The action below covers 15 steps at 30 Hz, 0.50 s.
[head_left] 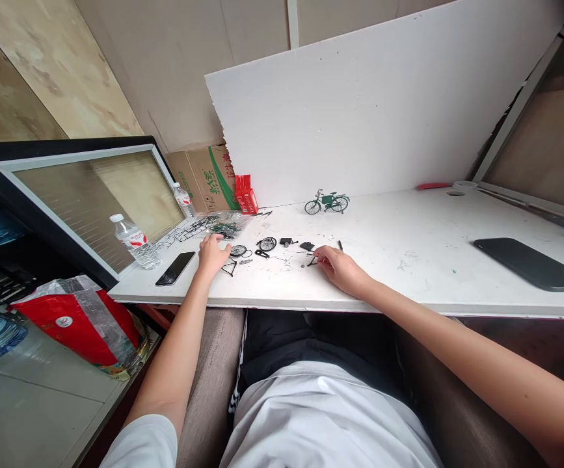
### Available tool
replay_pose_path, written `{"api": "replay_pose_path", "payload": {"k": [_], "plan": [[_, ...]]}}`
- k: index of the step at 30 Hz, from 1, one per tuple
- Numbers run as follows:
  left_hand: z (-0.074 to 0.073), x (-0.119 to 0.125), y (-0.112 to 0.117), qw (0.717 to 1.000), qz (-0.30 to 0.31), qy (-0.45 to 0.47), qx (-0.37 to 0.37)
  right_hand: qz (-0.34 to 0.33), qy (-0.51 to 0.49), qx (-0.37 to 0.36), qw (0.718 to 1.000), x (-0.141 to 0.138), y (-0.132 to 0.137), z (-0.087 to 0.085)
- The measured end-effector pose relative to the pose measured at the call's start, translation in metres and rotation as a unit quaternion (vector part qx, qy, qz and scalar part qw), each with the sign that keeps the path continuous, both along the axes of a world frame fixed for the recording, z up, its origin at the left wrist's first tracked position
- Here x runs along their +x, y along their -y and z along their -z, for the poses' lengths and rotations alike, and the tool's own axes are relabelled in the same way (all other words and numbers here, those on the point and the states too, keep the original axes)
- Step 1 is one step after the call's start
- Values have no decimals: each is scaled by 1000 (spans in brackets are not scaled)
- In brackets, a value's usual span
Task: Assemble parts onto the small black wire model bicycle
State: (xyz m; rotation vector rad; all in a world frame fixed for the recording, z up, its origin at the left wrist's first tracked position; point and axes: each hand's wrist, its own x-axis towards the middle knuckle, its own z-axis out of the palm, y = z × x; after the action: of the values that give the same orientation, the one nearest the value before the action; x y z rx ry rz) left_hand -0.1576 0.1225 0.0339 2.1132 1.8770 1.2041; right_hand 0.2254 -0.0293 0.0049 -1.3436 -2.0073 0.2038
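My left hand [212, 255] rests on the white table with thumb and fingers apart, holding nothing. Beside its thumb lie a small black model bicycle wheel [237, 251] and a thin black V-shaped part [229, 267]. My right hand [341, 268] is closed in a pinch at a small thin black part [311, 260]; what sits between the fingertips is too small to name. Between my hands are a second wheel [267, 244], a black elongated piece [262, 254], a black block-like piece [287, 241] and a flat black piece [306, 246].
A green model bicycle [327, 203] stands upright at the back. Toward the left are a plastic bag of parts [228, 227], a phone [175, 268], a water bottle [135, 242] and a red box [246, 194]. A dark flat slab [533, 263] lies right.
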Motion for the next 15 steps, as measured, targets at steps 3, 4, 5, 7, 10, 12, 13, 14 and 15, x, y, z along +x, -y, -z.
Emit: {"api": "replay_pose_path", "payload": {"k": [3,4,5,7,10,12,13,14,15], "plan": [[-1,36,19,995,87,-15,53,0,-2,-1,1000,-1,0,-1],[0,49,26,991,116,-23,67,0,-2,-1,1000,0,0,-1],[1,62,32,986,143,-26,77,-1,-2,-2,1000,0,-1,0],[5,85,43,975,212,-13,63,-2,-2,0,1000,0,-1,1],[14,109,52,952,304,24,13,-3,-2,4,1000,1,-2,3],[21,118,54,946,325,14,-2,-5,-2,6,1000,1,-3,4],[24,121,55,945,328,11,-3,-6,-1,8,1000,1,-3,5],[27,123,55,944,330,11,-3,-7,-1,9,1000,1,-3,5],[29,124,55,944,329,9,-2,-9,-1,11,1000,1,-4,6]]}}
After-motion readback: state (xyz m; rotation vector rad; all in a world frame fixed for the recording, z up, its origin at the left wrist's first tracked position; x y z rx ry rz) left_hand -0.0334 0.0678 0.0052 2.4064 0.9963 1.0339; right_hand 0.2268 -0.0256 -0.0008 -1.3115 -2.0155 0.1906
